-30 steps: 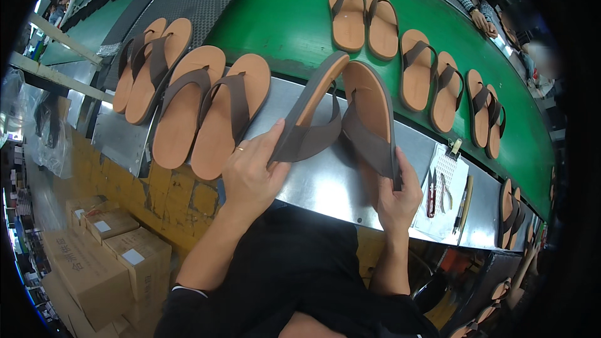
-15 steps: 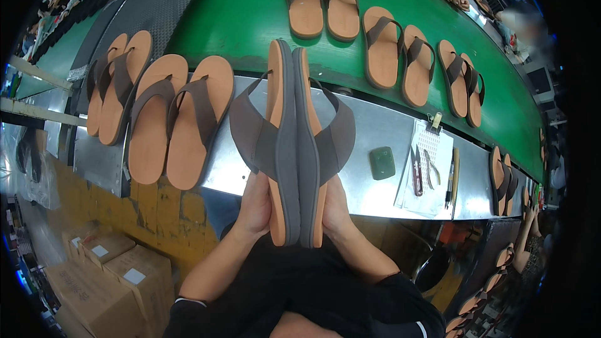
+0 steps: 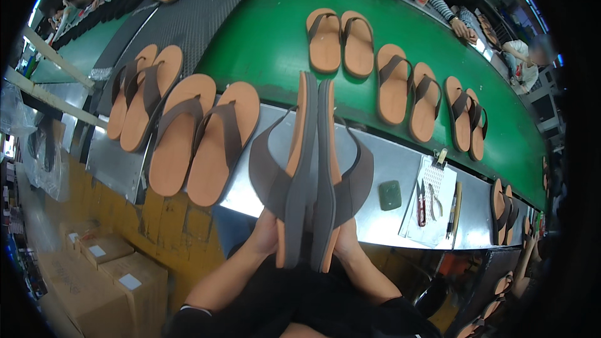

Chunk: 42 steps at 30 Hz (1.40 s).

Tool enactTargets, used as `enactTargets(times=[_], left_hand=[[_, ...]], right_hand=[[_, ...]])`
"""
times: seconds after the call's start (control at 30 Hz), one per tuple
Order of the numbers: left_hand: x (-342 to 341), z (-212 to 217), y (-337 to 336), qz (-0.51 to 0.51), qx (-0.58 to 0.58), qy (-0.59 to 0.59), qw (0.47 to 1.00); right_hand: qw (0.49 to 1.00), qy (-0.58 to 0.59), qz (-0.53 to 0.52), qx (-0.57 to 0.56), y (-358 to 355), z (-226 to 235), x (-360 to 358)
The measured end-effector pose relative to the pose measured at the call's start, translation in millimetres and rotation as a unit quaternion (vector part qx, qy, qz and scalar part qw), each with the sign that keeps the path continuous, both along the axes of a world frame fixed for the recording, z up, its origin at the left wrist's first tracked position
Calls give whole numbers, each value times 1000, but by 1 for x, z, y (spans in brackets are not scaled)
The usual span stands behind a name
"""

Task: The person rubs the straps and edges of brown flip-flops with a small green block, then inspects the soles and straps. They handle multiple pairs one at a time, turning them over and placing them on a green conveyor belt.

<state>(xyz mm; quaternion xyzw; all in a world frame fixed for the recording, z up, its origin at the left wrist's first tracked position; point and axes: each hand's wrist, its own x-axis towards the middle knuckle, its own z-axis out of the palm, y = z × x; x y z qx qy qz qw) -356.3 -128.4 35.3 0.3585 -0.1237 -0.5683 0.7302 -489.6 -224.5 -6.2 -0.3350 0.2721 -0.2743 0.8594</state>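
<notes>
I hold a pair of flip-flops upright on edge, soles facing each other, tan footbeds outward and toes pointing away. My left hand [image 3: 265,234] is closed around the heel part of the left flip-flop [image 3: 299,181]; its fingers are partly hidden behind the dark brown strap. Likewise, my right hand [image 3: 346,239] grips the right flip-flop [image 3: 325,206] near its heel. A narrow gap runs between the two grey soles. Left of them, a tan pair [image 3: 218,156] with brown straps rests along the metal table edge, and another pair [image 3: 150,106] stands beyond it.
Several more pairs [image 3: 394,90] stand on the green belt [image 3: 263,31]. On the metal table [image 3: 369,169] are a green block [image 3: 390,195] and a clipboard sheet [image 3: 438,181] with snips [image 3: 421,205] and pliers [image 3: 436,200]. Cardboard boxes [image 3: 94,288] sit lower left. A co-worker's hands [image 3: 463,30] rest across the belt.
The soles, pressed together before, now stand slightly apart toward the heels. The whole view has shifted, so the belt and table sit lower and farther right in the picture.
</notes>
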Motion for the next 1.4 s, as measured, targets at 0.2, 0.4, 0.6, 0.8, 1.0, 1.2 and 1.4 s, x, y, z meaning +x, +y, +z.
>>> enactTargets(times=[0.2, 0.4, 0.6, 0.8, 1.0, 1.2, 1.4], left_hand=[[23, -8, 8, -31, -105, -97, 989], [65, -5, 33, 42, 21, -213, 976], [80, 18, 30, 169, -19, -546, 820], [74, 17, 26, 199, -8, -582, 789], [58, 33, 12, 203, 39, -640, 740], [41, 78, -8, 101, 84, -474, 871], [35, 93, -25, 68, 15, -191, 979]], right_hand=[[989, 10, 1, -147, -27, -13, -20], [962, -1, -75, -264, -65, 13, -49], [786, 167, -197, -562, -90, 37, -63], [719, 196, -211, -632, -86, 37, -65], [752, 219, -191, -591, -75, 47, -52], [963, 50, -80, -252, -73, 79, -29], [993, -25, -20, -110, -71, 97, -22]])
